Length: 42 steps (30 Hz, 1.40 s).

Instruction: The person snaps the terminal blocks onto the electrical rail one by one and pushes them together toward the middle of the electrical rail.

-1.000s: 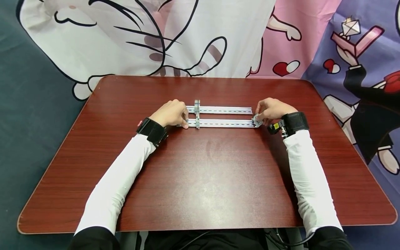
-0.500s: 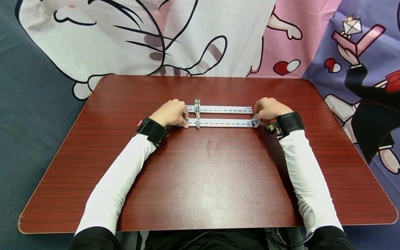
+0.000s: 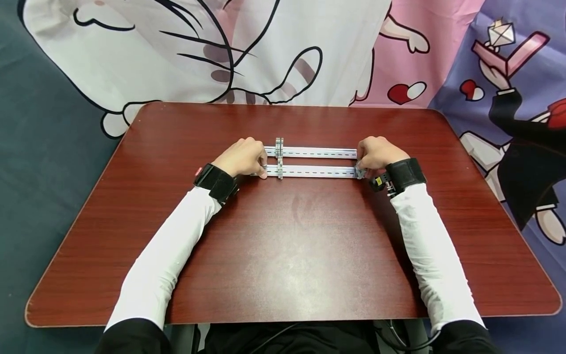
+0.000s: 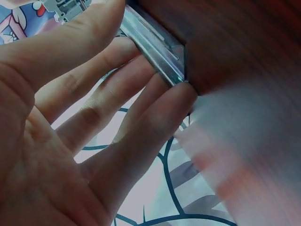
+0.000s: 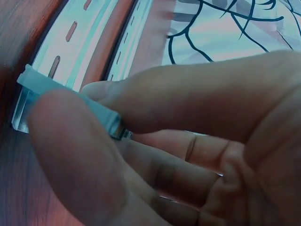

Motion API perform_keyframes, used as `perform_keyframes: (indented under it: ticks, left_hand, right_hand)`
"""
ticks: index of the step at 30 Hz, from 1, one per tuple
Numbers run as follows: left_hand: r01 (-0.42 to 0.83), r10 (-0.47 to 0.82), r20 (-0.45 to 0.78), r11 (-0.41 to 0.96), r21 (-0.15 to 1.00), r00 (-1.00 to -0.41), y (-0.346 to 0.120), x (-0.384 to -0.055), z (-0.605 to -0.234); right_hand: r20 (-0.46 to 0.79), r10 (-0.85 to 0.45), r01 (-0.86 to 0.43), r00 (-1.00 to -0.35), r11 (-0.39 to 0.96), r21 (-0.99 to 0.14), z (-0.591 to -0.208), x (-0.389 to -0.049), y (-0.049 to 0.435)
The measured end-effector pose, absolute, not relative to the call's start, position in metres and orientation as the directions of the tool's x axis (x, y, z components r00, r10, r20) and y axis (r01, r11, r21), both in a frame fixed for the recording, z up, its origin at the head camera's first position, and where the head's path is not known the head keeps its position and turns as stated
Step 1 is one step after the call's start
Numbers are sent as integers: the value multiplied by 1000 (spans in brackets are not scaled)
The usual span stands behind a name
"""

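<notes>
Two slotted metal DIN rails lie parallel across the table: the near rail [image 3: 318, 171] and the far rail [image 3: 320, 153]. My left hand [image 3: 245, 157] holds the left end of the near rail, its thumb and fingers around the edge. Just right of it, a small grey terminal clip [image 3: 280, 168] sits crosswise on the near rail, and a similar clip [image 3: 279, 147] on the far one. At the near rail's right end, my right hand [image 3: 378, 153] pinches a small grey clip [image 5: 47, 84] between thumb and forefinger. It lies across the rail's end in the right wrist view.
Brown wood-grain table [image 3: 292, 236] stretches in front of the rails and to both sides. Behind its back edge hangs a printed cartoon cloth [image 3: 336, 49]. Black straps with small cameras circle both wrists.
My right hand has shifted slightly left with the clip, which has turned and sits closer over the near rail's right end. The left hand keeps its hold. The head view has tilted a little.
</notes>
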<state>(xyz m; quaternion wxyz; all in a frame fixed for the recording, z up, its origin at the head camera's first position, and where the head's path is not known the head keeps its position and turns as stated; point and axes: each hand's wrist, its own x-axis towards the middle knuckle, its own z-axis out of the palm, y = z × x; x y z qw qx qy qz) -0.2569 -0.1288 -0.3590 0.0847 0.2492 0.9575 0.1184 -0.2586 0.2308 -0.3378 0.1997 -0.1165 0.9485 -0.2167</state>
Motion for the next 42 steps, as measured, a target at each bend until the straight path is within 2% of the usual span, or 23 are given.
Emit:
perform_keyframes:
  ticks: [5, 16, 24, 32, 42]
  left_hand:
    - [460, 500, -101, 846, 268, -860, -129, -256, -359]
    - [481, 518, -92, 837, 262, -850, -125, -256, -359]
    - [473, 511, -98, 841, 261, -854, -125, -258, -359]
    - [474, 517, -109, 837, 274, -849, -125, -258, -355]
    - [460, 504, -122, 846, 271, -855, -128, -257, -357]
  right_hand:
    - [-301, -294, -138, -907, 883, -449, -338, -255, 228]
    - [-145, -283, -207, -948, 896, -392, -349, -243, 224]
    - [-122, -271, -169, -955, 834, -526, -359, -236, 230]
    - [-116, -252, -151, -961, 825, -545, -360, -236, 217]
    - [-94, -395, -221, -914, 678, -701, -365, -238, 178]
